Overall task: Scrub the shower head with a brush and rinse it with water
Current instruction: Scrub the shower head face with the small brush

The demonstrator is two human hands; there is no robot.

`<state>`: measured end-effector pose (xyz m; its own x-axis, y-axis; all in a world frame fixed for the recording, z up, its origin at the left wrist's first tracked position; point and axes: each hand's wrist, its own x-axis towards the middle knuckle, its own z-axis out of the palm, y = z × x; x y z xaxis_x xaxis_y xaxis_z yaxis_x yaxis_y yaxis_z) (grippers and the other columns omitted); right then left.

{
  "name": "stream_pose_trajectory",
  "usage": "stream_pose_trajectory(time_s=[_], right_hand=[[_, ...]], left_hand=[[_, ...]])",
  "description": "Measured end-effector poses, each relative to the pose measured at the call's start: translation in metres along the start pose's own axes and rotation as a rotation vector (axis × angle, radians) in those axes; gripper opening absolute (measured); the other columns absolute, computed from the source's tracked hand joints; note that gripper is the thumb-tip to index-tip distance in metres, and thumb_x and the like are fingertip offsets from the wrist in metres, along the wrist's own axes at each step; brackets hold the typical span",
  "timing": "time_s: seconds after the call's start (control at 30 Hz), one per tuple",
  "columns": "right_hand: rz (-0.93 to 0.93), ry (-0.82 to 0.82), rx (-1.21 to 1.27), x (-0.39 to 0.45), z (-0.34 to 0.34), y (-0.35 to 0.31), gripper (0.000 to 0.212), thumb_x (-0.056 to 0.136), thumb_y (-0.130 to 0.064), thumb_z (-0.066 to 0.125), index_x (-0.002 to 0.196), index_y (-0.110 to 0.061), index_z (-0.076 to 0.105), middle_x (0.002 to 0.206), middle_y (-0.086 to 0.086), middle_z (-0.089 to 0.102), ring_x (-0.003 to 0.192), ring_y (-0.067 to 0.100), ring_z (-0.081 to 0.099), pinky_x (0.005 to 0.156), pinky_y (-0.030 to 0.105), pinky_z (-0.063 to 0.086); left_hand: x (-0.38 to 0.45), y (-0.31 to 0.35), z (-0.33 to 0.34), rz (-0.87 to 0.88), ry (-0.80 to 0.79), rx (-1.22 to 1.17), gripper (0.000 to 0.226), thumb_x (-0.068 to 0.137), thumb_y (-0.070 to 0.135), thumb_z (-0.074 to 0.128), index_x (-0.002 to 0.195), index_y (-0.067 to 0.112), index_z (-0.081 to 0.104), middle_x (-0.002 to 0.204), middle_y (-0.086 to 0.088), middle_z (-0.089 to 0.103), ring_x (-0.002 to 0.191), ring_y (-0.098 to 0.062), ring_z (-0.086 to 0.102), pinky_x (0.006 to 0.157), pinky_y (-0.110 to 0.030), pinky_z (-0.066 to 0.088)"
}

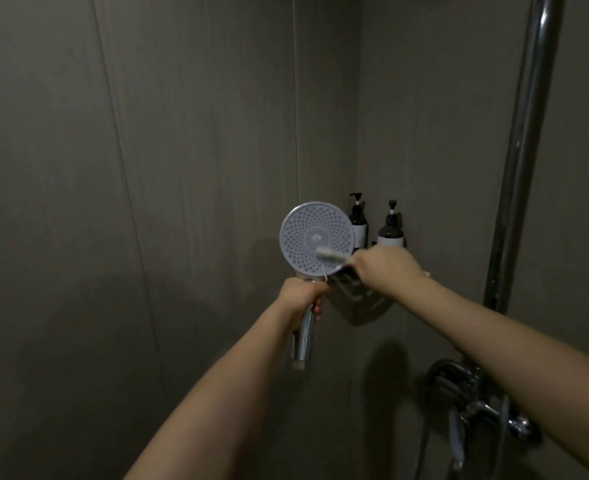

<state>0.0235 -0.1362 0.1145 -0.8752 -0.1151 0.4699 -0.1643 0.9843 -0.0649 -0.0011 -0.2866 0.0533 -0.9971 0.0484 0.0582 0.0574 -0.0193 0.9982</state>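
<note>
Head view: scrubbing mid-frame.
Left hand point(303, 296) grips the round white chrome-handled shower head point(316, 238); right hand point(383, 266) holds a white brush point(331, 255) against its face. Behind, a corner shelf point(355, 291) carries two dark pump bottles point(391, 230).

Corner shelf point(355, 294) on the wall, two dark pump bottles point(391, 230) on it.

No legible text anywhere.

The right hand point(384, 268) hides the brush point(331, 255) handle. The corner shelf point(358, 292) behind the shower head point(316, 237) is mostly covered. Bottle point(359, 220) labels are too small to read.
</note>
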Motion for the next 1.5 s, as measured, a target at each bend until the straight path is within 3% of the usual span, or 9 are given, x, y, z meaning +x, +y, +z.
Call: stream_pose_trajectory(time_s=[0.43,0.57,0.7,0.83,0.97,1.1,1.23,1.37,1.5], right_hand=[[-0.17,0.032,-0.258,0.004,-0.007,-0.021,0.026,0.098,-0.027,0.038,0.107,-0.013,0.058,0.095,0.009,0.067,0.082,0.027,0.066,0.064,0.034,0.048],[0.01,0.086,-0.144,0.018,-0.024,-0.004,0.029,0.098,-0.028,0.037,0.11,-0.014,0.06,0.099,0.01,0.066,0.083,0.028,0.063,0.069,0.036,0.05],[-0.239,-0.03,-0.285,0.01,-0.012,-0.034,0.03,0.099,-0.03,0.038,0.119,-0.015,0.054,0.105,0.01,0.067,0.094,0.027,0.065,0.065,0.031,0.042],[0.005,0.101,-0.185,0.033,-0.031,-0.014,0.035,0.099,-0.031,0.036,0.115,-0.013,0.062,0.101,0.012,0.065,0.088,0.029,0.063,0.065,0.031,0.041],[-0.24,0.027,-0.355,0.025,-0.014,-0.032,0.033,0.097,-0.036,0.04,0.113,-0.017,0.061,0.105,0.01,0.067,0.096,0.029,0.065,0.072,0.034,0.047],[0.053,0.047,-0.094,0.04,-0.032,0.002,0.032,0.098,-0.027,0.037,0.115,-0.016,0.062,0.102,0.013,0.063,0.08,0.027,0.058,0.063,0.031,0.041],[-0.357,-0.086,-0.295,0.002,-0.007,-0.016,0.03,0.098,-0.033,0.036,0.106,-0.018,0.061,0.101,0.008,0.066,0.087,0.025,0.065,0.071,0.033,0.053],[-0.149,-0.166,-0.314,0.01,-0.013,0.004,0.036,0.098,-0.036,0.034,0.106,-0.017,0.064,0.105,0.01,0.066,0.093,0.028,0.063,0.075,0.035,0.049],[-0.325,-0.097,-0.369,0.006,-0.001,-0.01,0.037,0.098,-0.038,0.033,0.1,-0.017,0.063,0.099,0.01,0.067,0.089,0.027,0.064,0.069,0.033,0.048]], left_hand=[[0.002,0.0,0.001,0.0,-0.001,0.049,0.032,0.078,-0.004,0.057,0.053,0.009,0.042,0.033,-0.002,0.036,0.025,-0.012,0.033,0.035,-0.016,0.032],[0.003,0.001,0.001,0.013,-0.015,0.092,0.035,0.078,-0.005,0.057,0.05,0.009,0.041,0.032,-0.002,0.037,0.026,-0.012,0.033,0.034,-0.016,0.033],[0.003,-0.002,0.002,0.019,-0.014,0.119,0.036,0.076,-0.008,0.059,0.05,0.009,0.041,0.029,0.0,0.035,0.025,-0.011,0.031,0.034,-0.014,0.029],[0.006,-0.003,0.001,0.015,-0.007,0.141,0.036,0.073,-0.009,0.06,0.05,0.01,0.04,0.034,-0.003,0.036,0.028,-0.013,0.031,0.036,-0.016,0.029],[0.007,-0.007,-0.001,0.026,-0.004,0.155,0.036,0.072,-0.008,0.06,0.047,0.01,0.04,0.032,-0.002,0.038,0.028,-0.014,0.033,0.036,-0.019,0.03],[0.002,-0.003,-0.002,0.015,-0.007,0.142,0.037,0.074,-0.009,0.06,0.049,0.01,0.039,0.033,-0.001,0.037,0.028,-0.013,0.032,0.036,-0.017,0.03],[0.001,0.0,-0.005,0.015,0.013,0.126,0.033,0.075,-0.009,0.057,0.052,0.009,0.042,0.03,0.0,0.037,0.026,-0.011,0.032,0.034,-0.015,0.029],[0.003,0.002,-0.007,0.022,0.027,0.106,0.034,0.074,-0.007,0.061,0.05,0.008,0.041,0.029,-0.002,0.036,0.025,-0.013,0.032,0.034,-0.015,0.029],[0.001,0.0,-0.001,0.026,0.005,0.119,0.033,0.076,-0.007,0.058,0.05,0.008,0.042,0.028,0.0,0.036,0.024,-0.011,0.033,0.034,-0.013,0.029]])
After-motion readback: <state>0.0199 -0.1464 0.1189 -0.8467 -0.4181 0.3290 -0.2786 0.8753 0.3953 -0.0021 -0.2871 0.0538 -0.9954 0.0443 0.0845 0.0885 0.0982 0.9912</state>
